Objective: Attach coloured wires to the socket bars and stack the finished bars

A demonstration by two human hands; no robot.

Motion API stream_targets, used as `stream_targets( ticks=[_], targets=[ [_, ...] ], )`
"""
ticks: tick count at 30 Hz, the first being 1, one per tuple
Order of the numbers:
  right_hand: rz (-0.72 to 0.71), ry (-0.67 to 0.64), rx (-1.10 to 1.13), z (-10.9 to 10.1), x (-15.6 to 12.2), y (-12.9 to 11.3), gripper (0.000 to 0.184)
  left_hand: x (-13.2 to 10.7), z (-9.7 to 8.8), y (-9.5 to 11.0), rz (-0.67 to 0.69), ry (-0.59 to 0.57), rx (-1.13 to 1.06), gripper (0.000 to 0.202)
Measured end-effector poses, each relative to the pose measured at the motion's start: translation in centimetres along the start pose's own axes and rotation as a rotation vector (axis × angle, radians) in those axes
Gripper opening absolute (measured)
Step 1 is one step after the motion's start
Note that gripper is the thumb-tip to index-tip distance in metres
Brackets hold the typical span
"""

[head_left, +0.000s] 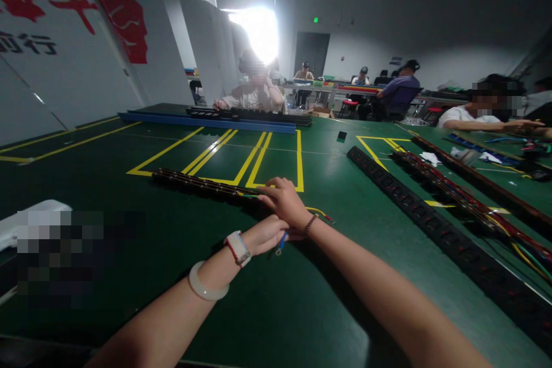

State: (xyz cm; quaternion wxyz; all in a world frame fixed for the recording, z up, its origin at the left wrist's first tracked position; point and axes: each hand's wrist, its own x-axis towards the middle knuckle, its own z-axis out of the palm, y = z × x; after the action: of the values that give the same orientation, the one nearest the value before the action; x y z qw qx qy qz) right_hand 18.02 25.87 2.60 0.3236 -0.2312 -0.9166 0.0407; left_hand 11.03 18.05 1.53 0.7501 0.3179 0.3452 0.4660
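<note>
My hands meet near the middle of the green table, the right partly over the left. My left hand (268, 234), with a watch and a pale bangle on that arm, is closed. A blue wire (282, 241) with a ring terminal pokes out below it. My right hand (285, 200) is bent over the right end of a long, narrow dark strip (196, 181) with wires along it. A green-and-yellow wire (249, 196) runs from that end under the right fingers. Beyond the right wrist lies a yellow wire (318, 212) with a red-sleeved tip. The fingertips are partly hidden.
A black socket strip (414, 207) and wired strips (457, 190) lie to the right. Blue channels (207, 122) span the far edge, where a person sits. Another person sits at right. Yellow tape (301, 161) marks the table. A white object (34, 215) is at left.
</note>
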Motion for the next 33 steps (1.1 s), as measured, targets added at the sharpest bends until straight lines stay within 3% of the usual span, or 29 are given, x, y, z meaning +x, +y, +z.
stream_targets(
  ticks=[3, 7, 11, 15, 19, 23, 29, 33],
  targets=[
    [0.034, 0.061, -0.002, -1.5, -1.9, 0.7, 0.033, -0.2, -0.3, 0.1, -0.001, -0.016, 0.0, 0.027],
    [0.113, 0.096, -0.081, -3.6, -5.3, 3.0, 0.025, -0.2, -0.9, 0.0, -0.048, -0.079, -0.017, 0.017],
    [0.146, 0.082, -0.176, -4.7, -8.0, 5.1, 0.02, -0.4, -0.8, 0.0, -0.052, -0.034, -0.017, 0.016],
    [0.152, -0.013, -0.228, -4.9, -9.1, 5.4, 0.022, -0.8, -0.3, 0.5, -0.054, 0.043, 0.058, 0.014],
    [0.161, -0.118, -0.207, -4.7, -9.0, 5.2, 0.018, -1.2, -0.1, 1.1, -0.107, 0.162, 0.376, 0.03],
    [0.177, -0.12, -0.179, -4.7, -8.9, 5.1, 0.018, -1.4, -0.2, 1.6, -0.085, 0.224, 0.78, 0.036],
    [0.176, -0.11, -0.176, -4.7, -8.9, 5.4, 0.017, -1.7, -0.1, 2.2, 0.15, 0.294, 1.358, 0.034],
    [0.177, -0.099, -0.166, -4.6, -9.0, 5.7, 0.019, -1.8, -0.3, 2.4, 0.259, 0.294, 1.404, 0.028]
  ],
)
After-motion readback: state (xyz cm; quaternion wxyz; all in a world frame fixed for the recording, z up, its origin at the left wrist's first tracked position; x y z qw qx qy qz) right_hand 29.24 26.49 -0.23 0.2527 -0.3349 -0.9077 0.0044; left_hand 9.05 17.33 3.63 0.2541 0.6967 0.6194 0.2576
